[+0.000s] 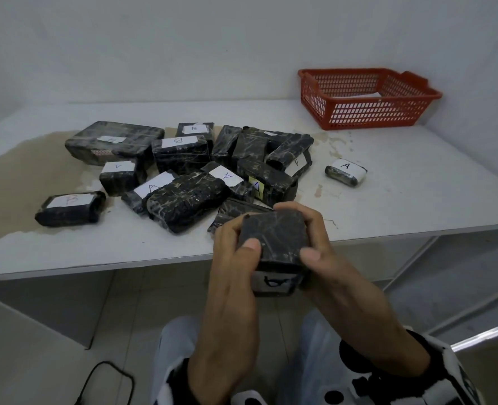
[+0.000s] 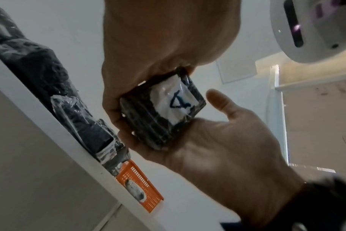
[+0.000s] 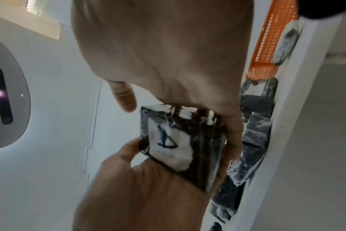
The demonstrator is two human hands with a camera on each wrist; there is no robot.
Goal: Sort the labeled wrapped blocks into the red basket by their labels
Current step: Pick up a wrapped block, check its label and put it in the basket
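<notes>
Label check in progress: block [image 1: 272,239] held up off the table [image 1: 388,194], out past its front edge, gripped by both hands. Left hand [image 1: 236,249] curled round the left side, thumb on top; right hand [image 1: 315,244] curled round the right side, thumb on the near top corner. White label [image 2: 174,101] on the underside facing the wrist cameras, marked with what looks like an A.

Next, probably: letter confirmed, block carried to the basket [image 1: 367,112] at the far right corner of the table, one hand enough for the carry. Needs a lift over the basket wall and a clean release inside.

Around: pile of wrapped blocks [image 1: 183,171] mid-table, several labelled A or B, some leaning on each other, some labels hidden or turned away. One lone A block [image 1: 345,172] right of the pile, near the path to the basket, low enough to pass over. Brown stain [image 1: 17,182] across the left part of the table. Basket holds something pale; contents otherwise hard to tell.
</notes>
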